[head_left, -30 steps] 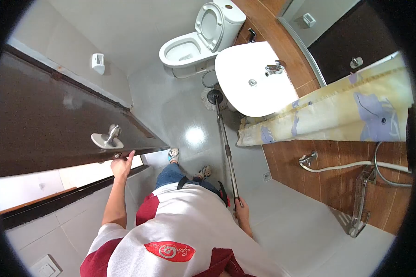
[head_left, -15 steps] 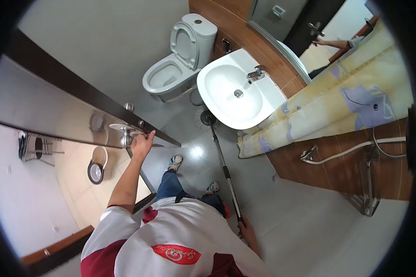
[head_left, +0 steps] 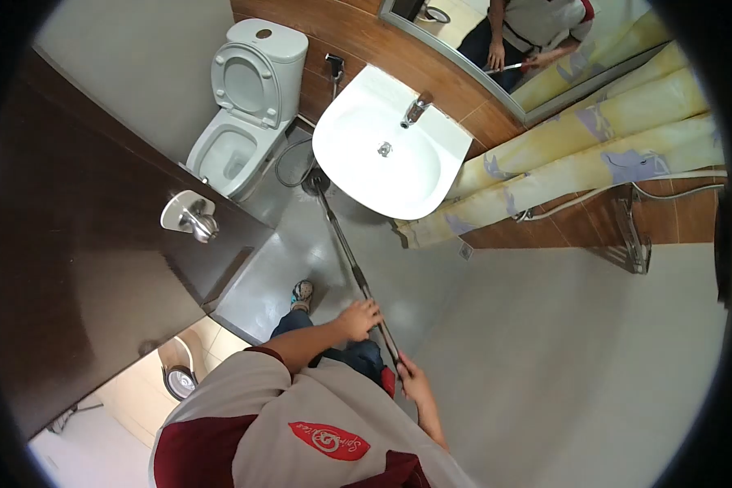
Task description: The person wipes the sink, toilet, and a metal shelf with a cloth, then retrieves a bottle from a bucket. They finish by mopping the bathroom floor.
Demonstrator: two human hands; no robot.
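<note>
A long metal mop handle point(head_left: 351, 262) runs diagonally from my body down to the floor beside the sink, its round head point(head_left: 316, 182) on the tiles below the basin's left edge. My right hand point(head_left: 413, 379) is wrapped round the handle's upper end, near my waist. Farther down, my left hand point(head_left: 359, 320) rests on the same handle with its fingers curled over it. My white and maroon shirt fills the bottom of the view.
A white toilet point(head_left: 228, 154) with raised lid stands at the upper left, beside the white sink point(head_left: 390, 150). The dark door point(head_left: 89, 244) with a metal knob covers the left side. A patterned shower curtain point(head_left: 561, 167) hangs at the right, below a mirror point(head_left: 455, 37).
My left hand has let go of the door's edge and moved right onto the mop handle. The door now covers more of the left side. The view has shifted, and my right hand still holds the handle.
</note>
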